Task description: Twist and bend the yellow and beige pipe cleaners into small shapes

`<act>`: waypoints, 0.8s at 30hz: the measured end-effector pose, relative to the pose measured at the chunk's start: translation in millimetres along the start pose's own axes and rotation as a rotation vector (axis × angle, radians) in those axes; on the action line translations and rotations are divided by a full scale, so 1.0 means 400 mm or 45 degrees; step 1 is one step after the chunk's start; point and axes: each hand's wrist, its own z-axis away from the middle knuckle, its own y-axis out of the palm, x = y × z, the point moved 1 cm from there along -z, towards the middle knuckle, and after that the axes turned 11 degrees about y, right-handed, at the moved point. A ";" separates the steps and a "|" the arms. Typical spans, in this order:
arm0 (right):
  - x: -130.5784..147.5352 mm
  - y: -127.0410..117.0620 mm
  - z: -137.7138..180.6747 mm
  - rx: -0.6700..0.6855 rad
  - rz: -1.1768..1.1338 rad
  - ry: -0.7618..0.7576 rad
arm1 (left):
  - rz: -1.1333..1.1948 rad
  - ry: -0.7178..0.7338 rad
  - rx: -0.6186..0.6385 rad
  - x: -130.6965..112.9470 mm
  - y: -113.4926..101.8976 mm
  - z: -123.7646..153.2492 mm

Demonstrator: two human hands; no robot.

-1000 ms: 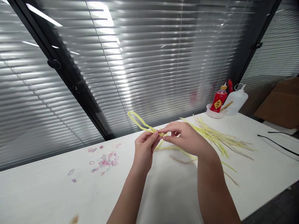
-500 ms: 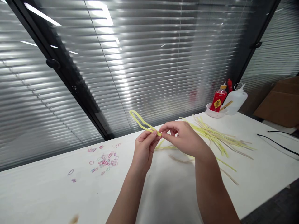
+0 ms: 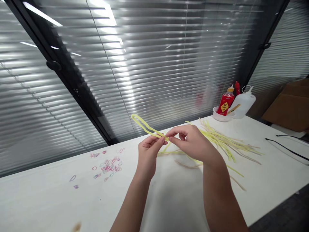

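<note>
A fuzzy yellow strand, like a pipe cleaner (image 3: 145, 126), is bent into a long narrow loop that points up and left above the table. My left hand (image 3: 150, 151) pinches it near its lower end. Right beside that, my right hand (image 3: 190, 141) grips the same end between thumb and forefinger. The very tip is partly hidden by the fingers. Beneath and behind my right hand lie more yellow and beige pipe cleaners (image 3: 220, 138), spread loosely on the table. Small coloured rubber bands (image 3: 109, 167) lie scattered left of my left hand.
On the white table (image 3: 48, 199), a red-labelled bottle (image 3: 226, 102) stands in a shallow pink dish (image 3: 218, 116), with a white squeeze bottle (image 3: 243, 104) alongside. Black glasses temples (image 3: 287, 149) show at the right edge. A cardboard box (image 3: 287, 106) sits beyond, and window blinds (image 3: 154, 64) rise behind.
The looped pipe cleaner has shifted slightly left and tilts a little lower. My fingers have moved slightly at its lower end; both hands still pinch it.
</note>
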 end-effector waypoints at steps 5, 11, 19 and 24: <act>0.001 -0.002 0.002 0.030 0.006 0.004 | -0.081 0.041 0.040 0.002 -0.002 0.003; 0.011 0.001 0.003 -0.021 0.056 0.028 | -0.110 0.040 0.075 -0.005 0.007 0.009; 0.008 0.015 0.000 0.054 0.016 0.071 | -0.203 0.052 0.129 -0.020 0.011 0.009; -0.009 -0.003 -0.003 0.057 -0.151 0.086 | -0.550 0.130 0.197 -0.033 -0.001 0.011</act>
